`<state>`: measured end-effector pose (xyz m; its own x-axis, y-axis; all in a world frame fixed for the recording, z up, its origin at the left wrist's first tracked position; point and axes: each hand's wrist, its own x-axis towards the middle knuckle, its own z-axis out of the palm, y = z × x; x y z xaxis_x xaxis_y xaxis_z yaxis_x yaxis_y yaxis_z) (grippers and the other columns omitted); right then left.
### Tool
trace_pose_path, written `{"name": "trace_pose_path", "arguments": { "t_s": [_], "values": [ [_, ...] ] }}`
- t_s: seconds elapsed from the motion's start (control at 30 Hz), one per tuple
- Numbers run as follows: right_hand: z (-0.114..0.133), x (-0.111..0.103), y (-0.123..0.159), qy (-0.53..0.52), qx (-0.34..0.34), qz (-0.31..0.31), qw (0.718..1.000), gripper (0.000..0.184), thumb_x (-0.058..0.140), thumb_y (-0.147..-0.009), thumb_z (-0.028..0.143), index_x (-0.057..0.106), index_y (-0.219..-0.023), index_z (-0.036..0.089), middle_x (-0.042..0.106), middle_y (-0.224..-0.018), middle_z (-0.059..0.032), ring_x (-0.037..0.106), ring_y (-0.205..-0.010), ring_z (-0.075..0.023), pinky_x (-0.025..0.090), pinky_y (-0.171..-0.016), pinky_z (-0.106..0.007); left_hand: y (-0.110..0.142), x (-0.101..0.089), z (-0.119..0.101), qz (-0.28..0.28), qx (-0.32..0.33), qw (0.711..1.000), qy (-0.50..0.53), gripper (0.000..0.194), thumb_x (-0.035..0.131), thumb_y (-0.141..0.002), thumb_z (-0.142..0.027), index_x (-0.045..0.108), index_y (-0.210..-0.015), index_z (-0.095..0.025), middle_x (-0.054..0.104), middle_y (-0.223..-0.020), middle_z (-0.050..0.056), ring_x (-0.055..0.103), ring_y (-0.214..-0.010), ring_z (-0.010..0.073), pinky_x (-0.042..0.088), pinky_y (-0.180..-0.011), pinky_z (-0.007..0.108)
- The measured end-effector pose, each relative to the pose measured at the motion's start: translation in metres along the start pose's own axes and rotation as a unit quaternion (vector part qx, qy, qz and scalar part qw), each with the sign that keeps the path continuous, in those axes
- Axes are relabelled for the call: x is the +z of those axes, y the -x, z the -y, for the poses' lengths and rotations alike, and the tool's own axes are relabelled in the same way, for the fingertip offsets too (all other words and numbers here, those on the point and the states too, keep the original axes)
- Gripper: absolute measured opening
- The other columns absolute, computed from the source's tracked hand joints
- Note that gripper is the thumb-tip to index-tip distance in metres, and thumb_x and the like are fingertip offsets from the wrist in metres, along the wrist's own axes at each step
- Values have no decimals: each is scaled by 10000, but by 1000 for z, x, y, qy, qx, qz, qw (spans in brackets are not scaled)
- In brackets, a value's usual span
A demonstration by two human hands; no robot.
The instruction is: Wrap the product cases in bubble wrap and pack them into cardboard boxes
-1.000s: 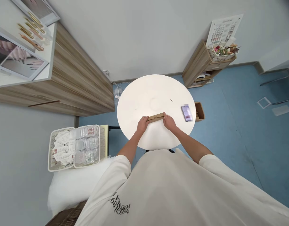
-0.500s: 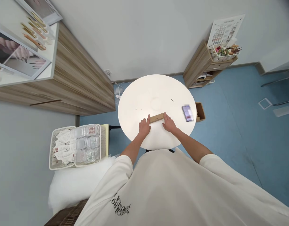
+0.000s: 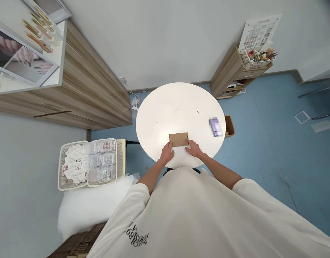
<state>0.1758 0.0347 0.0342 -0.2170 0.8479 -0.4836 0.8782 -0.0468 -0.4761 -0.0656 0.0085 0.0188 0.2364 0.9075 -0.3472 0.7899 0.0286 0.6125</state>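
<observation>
On the near part of the round table (image 3: 159,107) a flat cardboard box (image 3: 178,139) lies. Left hand (image 3: 167,152) and right hand (image 3: 194,148) rest open-fingered at its near corners, gripping nothing. Best to press evenly, I'd say, so it stays square.

Only one view: cam on my head, looking fwd and steeply down over my chest, so my white shirt fills the bottom. Wide, fisheye-like lens; walls and floor bend round the edges. The round white table (image 3: 181,107) sits mid-frame, fairly near, with my left hand (image 3: 167,152) and right hand (image 3: 194,149) just below centre at its near edge. Wooden cabinet (image 3: 81,93) to my left, small shelf unit (image 3: 229,73) far right. No second view to share with.
</observation>
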Motion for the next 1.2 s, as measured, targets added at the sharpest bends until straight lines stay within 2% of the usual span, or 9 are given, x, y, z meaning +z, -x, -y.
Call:
{"name": "trace_pose_path", "arguments": {
  "t_s": [0.13, 0.27, 0.4, 0.53, 0.67, 0.8, 0.93, 1.07, 1.2],
  "values": [
    [1, 13, 5, 22, 6, 5, 1000, 755, 493, -931, 313, 180, -1617, 272, 362, -1596, -118, 428, -1365, -306, 386, -1066, -460, 7, 11, 10, 23, 8, 1000, -14, 772, 487, -856, -136, 244, -1587, -180, 296, -1621, 191, 349, -1463, 340, 364, -1117, 503],
    [10, 20, 4, 32, 23, -3, 999, 803, 515, -915, 338, 151, -1620, 217, 281, -1627, -148, 387, -1403, -314, 387, -1080, -446, 5, 11, 7, 24, 2, 1000, -5, 767, 535, -846, -155, 289, -1572, -161, 185, -1665, 192, 279, -1501, 370, 346, -1136, 508],
    [18, 26, 10, -16, 52, -16, 998, 797, 533, -904, 373, 193, -1608, 216, 321, -1601, -139, 391, -1403, -302, 395, -1084, -421, 7, 4, 0, 25, -6, 1000, 14, 730, 574, -859, -227, 338, -1546, -162, 234, -1643, 196, 317, -1480, 379, 371, -1122, 493],
    [19, 30, 25, -61, 65, -43, 995, 771, 528, -901, 375, 231, -1596, 224, 343, -1589, -125, 386, -1409, -297, 391, -1098, -430, 10, -3, -6, 19, 35, 999, 28, 713, 580, -862, -242, 351, -1536, -198, 304, -1609, 174, 424, -1402, 358, 411, -1083, 482],
    [14, 26, 41, -91, 80, -81, 989, 763, 522, -904, 374, 241, -1596, 221, 339, -1598, -119, 391, -1411, -290, 377, -1122, -435, 5, -8, -18, 18, 65, 997, 40, 689, 588, -866, -248, 378, -1521, -208, 334, -1594, 163, 409, -1415, 347, 397, -1099, 480],
    [2, 15, 52, -111, 81, -121, 983, 747, 507, -912, 389, 257, -1597, 227, 364, -1592, -100, 393, -1410, -298, 369, -1132, -441, -3, -8, -36, 22, 81, 996, 41, 675, 584, -874, -256, 381, -1516, -218, 307, -1613, 146, 396, -1427, 345, 386, -1119, 481],
    [-18, 0, 56, -101, 90, -142, 981, 730, 502, -912, 406, 283, -1594, 268, 385, -1590, -72, 418, -1375, -342, 369, -1112, -505, -11, -2, -57, 17, 98, 994, 45, 666, 587, -875, -254, 385, -1508, -217, 317, -1605, 150, 407, -1420, 351, 383, -1130, 494],
    [-45, -17, 59, -96, 87, -170, 977, 738, 508, -907, 412, 279, -1598, 293, 379, -1600, -62, 438, -1343, -363, 386, -1075, -537, -23, 13, -84, 5, 108, 993, 53, 662, 589, -874, -248, 392, -1504, -215, 302, -1615, 153, 354, -1463, 351, 352, -1160, 519],
    [-81, -39, 64, -110, 70, -204, 970, 747, 506, -910, 412, 262, -1606, 294, 379, -1601, -64, 418, -1375, -357, 382, -1079, -542, -36, 33, -122, -13, 121, 991, 57, 648, 573, -873, -229, 404, -1498, -205, 312, -1610, 159, 302, -1495, 348, 331, -1176, 538]
  ]
}}
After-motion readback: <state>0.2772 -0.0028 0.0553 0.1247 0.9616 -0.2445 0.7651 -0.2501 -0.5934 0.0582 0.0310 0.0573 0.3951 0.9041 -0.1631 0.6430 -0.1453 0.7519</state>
